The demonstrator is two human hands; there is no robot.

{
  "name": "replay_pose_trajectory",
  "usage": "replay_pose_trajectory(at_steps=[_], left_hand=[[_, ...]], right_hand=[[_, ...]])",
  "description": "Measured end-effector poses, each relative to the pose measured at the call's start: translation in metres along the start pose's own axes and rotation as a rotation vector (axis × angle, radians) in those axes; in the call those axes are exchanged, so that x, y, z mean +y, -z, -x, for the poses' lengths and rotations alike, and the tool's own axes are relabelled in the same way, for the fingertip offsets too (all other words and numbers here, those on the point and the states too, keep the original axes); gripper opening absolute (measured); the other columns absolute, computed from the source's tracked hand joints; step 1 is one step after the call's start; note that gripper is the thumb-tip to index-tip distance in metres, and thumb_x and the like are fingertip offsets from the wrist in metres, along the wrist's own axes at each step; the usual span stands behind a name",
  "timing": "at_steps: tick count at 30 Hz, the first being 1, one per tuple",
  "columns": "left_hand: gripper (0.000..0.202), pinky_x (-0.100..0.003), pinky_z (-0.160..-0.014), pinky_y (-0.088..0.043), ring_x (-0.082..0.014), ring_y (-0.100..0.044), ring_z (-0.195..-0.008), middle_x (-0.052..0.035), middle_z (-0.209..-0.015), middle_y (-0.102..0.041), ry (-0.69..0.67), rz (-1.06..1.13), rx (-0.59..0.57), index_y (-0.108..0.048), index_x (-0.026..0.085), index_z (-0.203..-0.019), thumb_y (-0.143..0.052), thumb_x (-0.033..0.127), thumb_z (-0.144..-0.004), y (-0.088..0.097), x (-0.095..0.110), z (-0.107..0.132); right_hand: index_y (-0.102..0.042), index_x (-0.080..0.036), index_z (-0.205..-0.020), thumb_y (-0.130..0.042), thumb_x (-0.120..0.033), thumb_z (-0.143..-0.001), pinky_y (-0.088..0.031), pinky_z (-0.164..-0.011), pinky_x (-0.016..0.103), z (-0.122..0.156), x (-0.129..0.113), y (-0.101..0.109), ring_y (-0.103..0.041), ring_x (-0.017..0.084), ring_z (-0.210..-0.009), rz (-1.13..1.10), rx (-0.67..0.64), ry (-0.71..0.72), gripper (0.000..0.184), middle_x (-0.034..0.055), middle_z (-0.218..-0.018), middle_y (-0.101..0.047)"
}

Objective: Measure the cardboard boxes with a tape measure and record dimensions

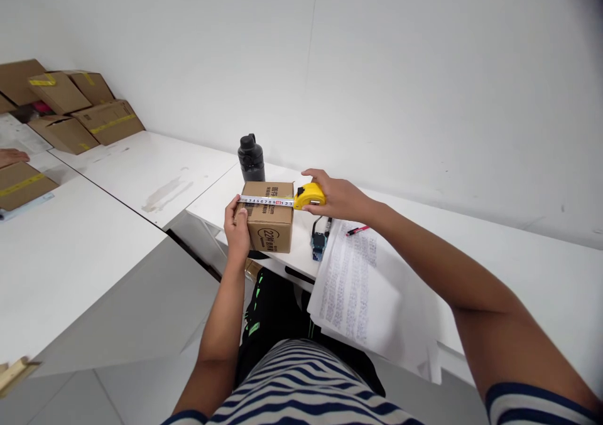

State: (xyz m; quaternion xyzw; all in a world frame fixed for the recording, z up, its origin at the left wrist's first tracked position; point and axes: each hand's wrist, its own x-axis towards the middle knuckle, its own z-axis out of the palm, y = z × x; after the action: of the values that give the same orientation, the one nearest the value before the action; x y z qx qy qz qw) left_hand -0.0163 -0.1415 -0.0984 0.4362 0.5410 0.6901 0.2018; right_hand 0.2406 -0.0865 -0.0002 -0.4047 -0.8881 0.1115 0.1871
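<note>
A small brown cardboard box (269,235) with black printing sits near the front edge of the white table. Across its top runs the white blade of a yellow tape measure (309,194), drawn out from left to right. My right hand (336,196) grips the tape measure's case at the box's right edge. At the left side, my left hand (238,230) is closed on the box's edge, fingers at the blade's end and thumb on the near face. Whether those fingers also pinch the blade's tip is hard to see.
Behind the box stands a dark bottle (251,159). Handwritten papers (348,287) lie at right with a red pen (358,230); a small blue-black device (319,243) is beside them. Several cardboard boxes (108,122) are stacked far left, near another person's hand (13,156).
</note>
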Motion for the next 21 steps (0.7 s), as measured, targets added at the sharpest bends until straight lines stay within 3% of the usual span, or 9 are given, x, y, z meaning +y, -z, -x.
replay_pose_trajectory(at_steps=[4,9,16,18,21], left_hand=[[0.042,-0.033,-0.111,-0.042,-0.0212,-0.055,-0.129,-0.008,-0.139,-0.06,0.005,0.018,-0.026,-0.061,0.022,-0.13,-0.056,0.037,-0.092,0.003,-0.002,0.0],[0.042,-0.039,-0.116,-0.038,-0.0231,-0.052,-0.133,-0.0082,-0.142,-0.058,-0.013,0.057,-0.106,-0.063,0.023,-0.13,-0.056,0.041,-0.092,0.008,-0.007,0.0],[0.048,-0.035,-0.113,-0.04,-0.0223,-0.049,-0.136,-0.01,-0.147,-0.051,0.009,0.067,-0.102,-0.053,0.024,-0.135,-0.057,0.045,-0.092,0.005,-0.004,0.002],[0.047,-0.037,-0.113,-0.04,-0.0225,-0.049,-0.134,-0.0116,-0.144,-0.052,-0.006,0.025,-0.065,-0.051,0.023,-0.134,-0.055,0.046,-0.093,0.004,-0.001,0.004],[0.049,-0.043,-0.116,-0.035,-0.0247,-0.046,-0.134,-0.0143,-0.137,-0.052,-0.152,-0.137,0.102,-0.05,0.021,-0.133,-0.056,0.047,-0.092,0.006,0.005,0.018]], right_hand=[[-0.031,-0.024,-0.147,-0.062,-0.051,-0.082,-0.038,-0.057,0.029,-0.01,-0.01,0.004,-0.064,0.023,-0.066,0.123,-0.014,0.036,0.077,0.0037,-0.091,-0.072],[-0.032,-0.023,-0.148,-0.06,-0.055,-0.084,-0.036,-0.057,0.028,-0.031,-0.028,-0.002,-0.064,0.023,-0.068,0.135,0.013,0.091,0.077,0.0038,-0.09,-0.072],[-0.038,-0.022,-0.147,-0.058,-0.055,-0.086,-0.037,-0.063,0.03,-0.064,-0.059,-0.021,-0.068,0.026,-0.082,0.152,0.077,0.194,0.072,0.0086,-0.102,-0.073],[-0.038,-0.022,-0.148,-0.058,-0.057,-0.086,-0.039,-0.064,0.03,-0.065,-0.064,-0.021,-0.068,0.027,-0.083,0.162,0.067,0.194,0.074,0.0092,-0.104,-0.073],[-0.037,-0.024,-0.149,-0.06,-0.059,-0.085,-0.044,-0.071,0.034,-0.054,-0.061,-0.019,-0.069,0.029,-0.087,0.12,0.084,0.178,0.076,0.0096,-0.109,-0.072]])
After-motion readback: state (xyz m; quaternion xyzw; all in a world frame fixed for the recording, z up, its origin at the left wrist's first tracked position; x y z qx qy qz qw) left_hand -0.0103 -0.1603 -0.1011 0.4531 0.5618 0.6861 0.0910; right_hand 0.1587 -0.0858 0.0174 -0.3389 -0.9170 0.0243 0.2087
